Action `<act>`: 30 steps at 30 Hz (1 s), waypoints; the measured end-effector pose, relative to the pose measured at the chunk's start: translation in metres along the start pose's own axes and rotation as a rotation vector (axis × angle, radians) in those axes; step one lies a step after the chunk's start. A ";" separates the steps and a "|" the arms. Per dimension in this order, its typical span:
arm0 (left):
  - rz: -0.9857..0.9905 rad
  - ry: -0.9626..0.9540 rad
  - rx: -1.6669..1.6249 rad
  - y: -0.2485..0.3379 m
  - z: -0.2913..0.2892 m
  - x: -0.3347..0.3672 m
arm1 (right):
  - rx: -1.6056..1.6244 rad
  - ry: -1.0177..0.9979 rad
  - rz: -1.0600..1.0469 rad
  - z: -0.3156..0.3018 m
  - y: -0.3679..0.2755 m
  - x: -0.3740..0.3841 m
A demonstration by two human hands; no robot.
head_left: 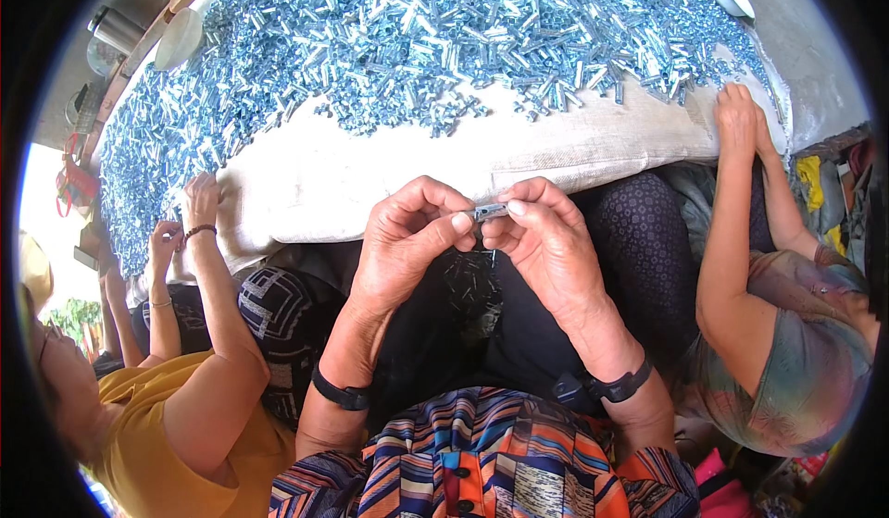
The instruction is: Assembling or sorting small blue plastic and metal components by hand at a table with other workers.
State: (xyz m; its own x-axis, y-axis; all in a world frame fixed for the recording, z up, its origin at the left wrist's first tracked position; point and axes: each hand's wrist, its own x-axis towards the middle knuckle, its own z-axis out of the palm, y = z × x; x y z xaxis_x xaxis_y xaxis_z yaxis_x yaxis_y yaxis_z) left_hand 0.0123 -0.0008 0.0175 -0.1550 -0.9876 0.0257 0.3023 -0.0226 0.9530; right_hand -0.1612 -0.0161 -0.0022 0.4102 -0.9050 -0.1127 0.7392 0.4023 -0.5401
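In front of my lap, both hands meet on one small grey metal clip-like piece [490, 212], slim and slotted along its side. My left hand [400, 236] pinches its left end between thumb and forefinger. The right end sits between the thumb and fingers of my right hand [553, 251]. Fingertips cover both ends, so its exact kind is hard to make out. Beyond my hands, a wide heap of small shiny silver-blue metal pieces [444, 37] spreads over a pale woven cloth [519, 148]. Several similar thin pieces [472, 282] lie below my hands, between my legs.
On my left, a person in a yellow top [176, 425] reaches to the heap's edge. To my right, another person in a patterned top [787, 351] has both hands at the cloth. Pale dishes [180, 38] and a metal cup [117, 29] stand along the far rim.
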 end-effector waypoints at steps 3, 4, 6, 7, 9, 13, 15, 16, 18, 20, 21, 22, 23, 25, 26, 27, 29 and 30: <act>0.002 0.045 0.066 0.001 0.004 -0.003 | -0.190 0.017 -0.074 0.004 -0.004 -0.004; 0.003 0.068 0.093 0.003 0.006 -0.004 | -0.210 0.032 -0.075 0.005 -0.004 -0.004; -0.002 0.087 0.170 0.007 0.010 -0.005 | -0.231 0.047 -0.078 0.004 -0.006 -0.004; -0.007 0.106 0.249 0.008 0.011 -0.006 | -0.277 0.044 -0.073 0.003 -0.007 -0.005; -0.014 0.095 0.239 0.009 0.010 -0.006 | -0.326 0.041 -0.071 0.002 -0.009 -0.004; -0.047 0.036 0.257 0.009 0.008 -0.010 | -0.290 0.025 -0.029 -0.001 -0.009 -0.005; -0.028 -0.034 0.143 0.005 0.004 -0.009 | -0.253 -0.041 0.085 -0.004 -0.013 -0.007; -0.084 -0.095 0.051 0.005 0.002 -0.009 | -0.211 -0.055 0.135 -0.004 -0.013 -0.006; -0.143 -0.181 -0.084 -0.001 0.001 -0.010 | -0.174 -0.106 0.182 -0.005 -0.013 -0.006; -0.127 -0.199 -0.121 -0.007 -0.003 -0.011 | -0.136 -0.178 0.231 -0.003 -0.014 -0.007; -0.110 -0.217 -0.156 -0.009 -0.004 -0.011 | -0.137 -0.178 0.231 -0.004 -0.014 -0.006; -0.094 -0.173 -0.125 -0.010 -0.003 -0.011 | -0.181 -0.159 0.226 -0.005 -0.014 -0.005; -0.093 -0.172 -0.125 -0.012 -0.005 -0.010 | -0.225 -0.141 0.222 -0.006 -0.014 -0.004; -0.121 0.034 -0.090 -0.015 -0.012 -0.007 | -0.605 -0.178 0.155 -0.004 -0.029 0.007; -0.134 0.015 -0.043 -0.013 -0.015 -0.004 | -0.810 -0.148 0.037 -0.010 -0.032 0.018; -0.137 0.018 -0.042 -0.015 -0.014 -0.003 | -1.143 -0.042 -0.146 -0.015 -0.039 0.030; -0.221 -0.119 0.449 -0.015 -0.008 -0.002 | -1.291 0.136 -0.377 -0.025 -0.053 0.058; -0.227 -0.108 0.458 -0.014 -0.009 -0.002 | -1.451 0.215 -0.415 -0.019 -0.058 0.072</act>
State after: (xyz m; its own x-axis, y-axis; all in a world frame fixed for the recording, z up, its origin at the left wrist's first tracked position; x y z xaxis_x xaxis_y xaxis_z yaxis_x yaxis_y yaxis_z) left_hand 0.0169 0.0005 0.0010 -0.2727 -0.9434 -0.1890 -0.1885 -0.1402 0.9720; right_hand -0.1850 -0.1075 0.0053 0.1343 -0.9701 0.2023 -0.4204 -0.2406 -0.8749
